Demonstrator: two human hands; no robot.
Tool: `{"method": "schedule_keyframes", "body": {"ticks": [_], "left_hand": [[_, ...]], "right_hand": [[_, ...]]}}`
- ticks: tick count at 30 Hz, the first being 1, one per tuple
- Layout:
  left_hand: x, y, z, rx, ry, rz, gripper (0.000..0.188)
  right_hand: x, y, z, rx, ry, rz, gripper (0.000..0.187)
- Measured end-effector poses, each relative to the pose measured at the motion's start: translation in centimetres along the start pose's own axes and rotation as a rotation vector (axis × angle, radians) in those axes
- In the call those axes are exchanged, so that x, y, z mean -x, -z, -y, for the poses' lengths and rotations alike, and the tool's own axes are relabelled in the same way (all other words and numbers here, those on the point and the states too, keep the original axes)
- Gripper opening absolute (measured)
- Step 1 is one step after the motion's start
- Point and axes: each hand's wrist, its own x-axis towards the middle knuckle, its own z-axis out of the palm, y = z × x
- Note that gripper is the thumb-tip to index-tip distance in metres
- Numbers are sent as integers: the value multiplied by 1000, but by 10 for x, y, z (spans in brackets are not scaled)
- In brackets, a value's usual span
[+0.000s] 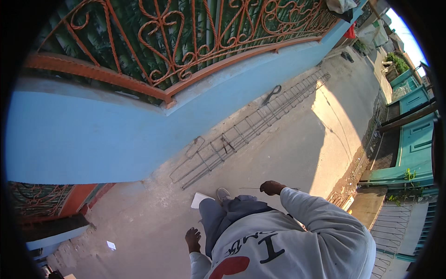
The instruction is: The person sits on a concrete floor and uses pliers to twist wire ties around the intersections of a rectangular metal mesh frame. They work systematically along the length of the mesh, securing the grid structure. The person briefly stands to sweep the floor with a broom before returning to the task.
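My right hand (272,188) is closed on a thin wire (249,188), which sticks out to the left of the fingers; a short end shows on the other side by the sleeve. Low at my left side hangs my left hand (193,240), its fingers loosely bent and a little apart, with nothing visible in them. Ahead on the ground lies a long steel rebar cage (267,122) with many cross ties, apart from both hands. A dark, two-legged tool-like object (226,144) rests on its near part. Beyond the cage lies a dark looped strip (271,96).
A light blue wall (107,135) topped by an orange scrollwork railing (162,90) runs along the left and far side. A white sheet (200,200) lies near my shoe (223,194); a smaller white scrap (111,245) is farther left. A turquoise gate (416,144) stands right.
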Motion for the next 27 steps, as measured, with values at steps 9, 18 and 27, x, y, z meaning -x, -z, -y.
{"method": "schedule_keyframes", "body": {"ticks": [9,18,27], "left_hand": [[11,26,-11,-10,46,-27,40],[-11,79,-25,-239,110,120,39],[-33,89,-118,-407,-36,-25,36]], "right_hand": [[8,-32,28,-70,32,11,33],[62,-144,77,-245,-139,-165,33],[100,-227,83,-360,-325,-139,37]]}}
